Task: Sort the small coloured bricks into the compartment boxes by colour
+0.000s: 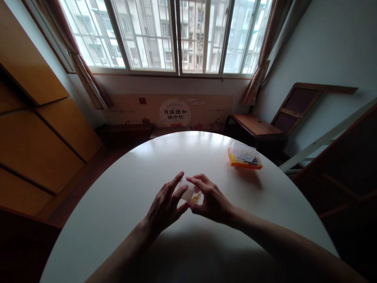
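Observation:
Over the middle of the white table, a small clear plastic box (187,192) is between my two hands. A small orange-yellow piece (196,197) shows through its right side; its exact kind is too small to tell. My left hand (167,200) grips the box from the left, fingers bent along its far and near edges. From the right, my right hand (210,199) has thumb and index finger around the opposite end. The fingertips of both hands nearly meet, and they cover parts of the box's edges.
The round white table (123,212) spreads around my hands. An orange case (246,164) with a clear plastic container (243,151) on top stands at the right. Beyond the table are a wooden bench (256,125), a printed panel (132,108) and a window; wooden cabinets (53,129) line the left.

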A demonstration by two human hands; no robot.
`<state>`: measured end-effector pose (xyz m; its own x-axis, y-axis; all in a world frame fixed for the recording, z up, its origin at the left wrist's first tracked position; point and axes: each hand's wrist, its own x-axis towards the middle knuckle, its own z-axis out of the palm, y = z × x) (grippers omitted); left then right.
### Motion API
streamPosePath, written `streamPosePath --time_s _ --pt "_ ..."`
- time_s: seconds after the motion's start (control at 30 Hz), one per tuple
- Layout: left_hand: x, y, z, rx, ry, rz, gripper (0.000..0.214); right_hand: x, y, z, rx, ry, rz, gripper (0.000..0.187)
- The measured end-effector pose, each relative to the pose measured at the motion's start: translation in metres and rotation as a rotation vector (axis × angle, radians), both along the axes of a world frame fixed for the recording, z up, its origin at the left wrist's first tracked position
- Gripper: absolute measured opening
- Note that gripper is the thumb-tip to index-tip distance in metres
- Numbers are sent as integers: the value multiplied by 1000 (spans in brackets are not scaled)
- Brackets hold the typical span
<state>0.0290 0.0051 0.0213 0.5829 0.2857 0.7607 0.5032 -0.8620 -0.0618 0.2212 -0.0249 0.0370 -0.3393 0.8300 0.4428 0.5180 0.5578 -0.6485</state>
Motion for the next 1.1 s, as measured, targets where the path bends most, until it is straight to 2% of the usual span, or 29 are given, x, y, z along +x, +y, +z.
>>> streamPosePath --time_s 0.13,0.23,0.33,0.4,0.47,0.63,0.87,1.1 --pt "0 0 0 18 43 44 50 28 15 10 131 9 -148 60" --pt "-1 1 0 6 42 76 47 74 38 25 335 -17 -417 52" --pt "-2 3 0 -17 43 94 45 129 59 33 470 -81 -689 47" --pt "-2 4 0 -32 52 98 45 158 68 32 480 -136 -834 46" --pt "-3 5 -1 -51 67 102 44 177 72 28 438 -188 -904 45" --pt "-2 6 -3 -102 80 116 38 185 76 19 332 -201 -926 47" --pt "-4 6 -4 -124 104 155 35 191 79 14 292 -247 -897 50" --pt "-6 7 -5 -113 127 141 31 190 75 16 396 -235 -801 47"
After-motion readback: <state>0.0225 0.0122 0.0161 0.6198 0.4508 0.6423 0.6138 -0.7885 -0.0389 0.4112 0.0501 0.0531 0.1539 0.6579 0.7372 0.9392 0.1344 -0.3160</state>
